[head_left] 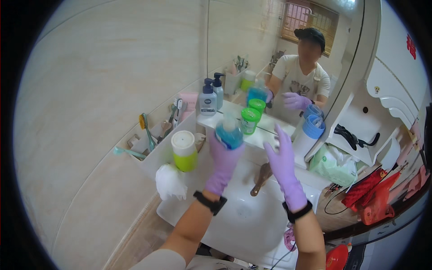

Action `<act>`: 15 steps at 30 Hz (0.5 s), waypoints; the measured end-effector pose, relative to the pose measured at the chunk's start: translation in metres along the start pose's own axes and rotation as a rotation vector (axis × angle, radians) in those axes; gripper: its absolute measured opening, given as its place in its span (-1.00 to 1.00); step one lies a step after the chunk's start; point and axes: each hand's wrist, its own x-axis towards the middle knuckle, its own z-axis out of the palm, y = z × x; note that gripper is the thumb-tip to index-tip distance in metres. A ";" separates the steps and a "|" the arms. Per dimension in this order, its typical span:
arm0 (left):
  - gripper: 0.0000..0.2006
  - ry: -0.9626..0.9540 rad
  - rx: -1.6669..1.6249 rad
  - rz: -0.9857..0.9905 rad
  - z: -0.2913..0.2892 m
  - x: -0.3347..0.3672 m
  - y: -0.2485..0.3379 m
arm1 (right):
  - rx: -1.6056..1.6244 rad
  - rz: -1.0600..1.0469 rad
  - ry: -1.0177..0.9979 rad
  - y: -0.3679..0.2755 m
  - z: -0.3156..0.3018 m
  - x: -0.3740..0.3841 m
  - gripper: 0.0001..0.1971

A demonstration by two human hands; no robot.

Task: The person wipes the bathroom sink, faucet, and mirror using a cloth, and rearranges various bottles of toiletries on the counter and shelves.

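Over the white sink (252, 229), my left hand (222, 162) in a purple glove grips a bottle of blue liquid (229, 136) with a clear, blurred top. My right hand (283, 168), also gloved in purple, holds nothing; its fingers are spread beside the faucet (262, 179). Just right of the bottle, a green jar (250, 120) stands on the white ledge under the mirror. To the left of the bottle is a white and lime-green container (184, 150). A crumpled white cloth or puff (172, 182) hangs just below that container.
Two dark-topped pump bottles (208, 99) stand at the ledge's left. A white wall caddy (155, 157) holds toothbrushes and a pink tube. On the right are a blue-rimmed cup (313, 127), a green wipes pack (333, 164) and a white cabinet (373, 117). The mirror (252, 36) reflects me.
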 end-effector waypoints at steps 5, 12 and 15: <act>-0.20 -0.227 0.032 -0.127 -0.048 -0.063 -0.010 | -0.386 -0.247 0.104 0.005 0.068 0.070 -0.37; -0.18 -0.354 0.198 -0.274 -0.073 -0.101 -0.034 | -0.440 -0.075 -0.003 0.003 0.086 0.098 -0.53; -0.18 -0.393 0.253 -0.315 -0.072 -0.105 -0.036 | -0.464 0.039 -0.072 0.008 0.075 0.096 -0.60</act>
